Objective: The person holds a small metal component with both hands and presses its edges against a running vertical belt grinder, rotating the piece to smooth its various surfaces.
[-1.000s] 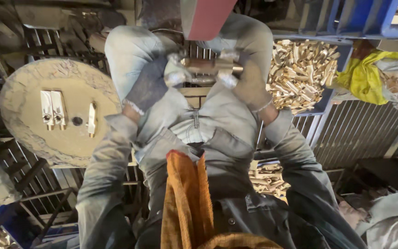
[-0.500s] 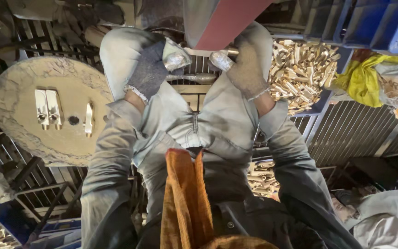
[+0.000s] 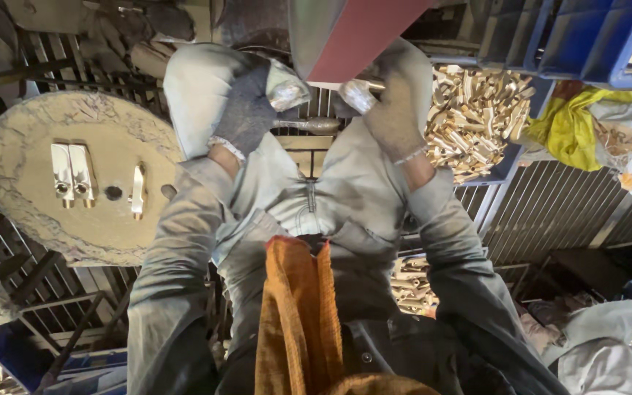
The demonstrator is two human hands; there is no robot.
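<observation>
Currently grinding: gloved left hand (image 3: 254, 110) and right hand (image 3: 389, 110) clenched on a metal piece (image 3: 316, 125) under the belt (image 3: 356, 33), 12 o'clock. Next likely needs steady pressure.

Single head view: looks steeply down over your chest, lap, close on gloved left hand (image 3: 246, 110), right hand (image 3: 393, 110).

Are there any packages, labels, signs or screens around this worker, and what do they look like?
No labels, signs or screens show.
Blue crate: top right, moulded plastic, ribbed walls.
Blue tray: right of the gloved right hand, heaped with brass-coloured pieces.
Yellow bag: far right, crumpled, soft.
</observation>
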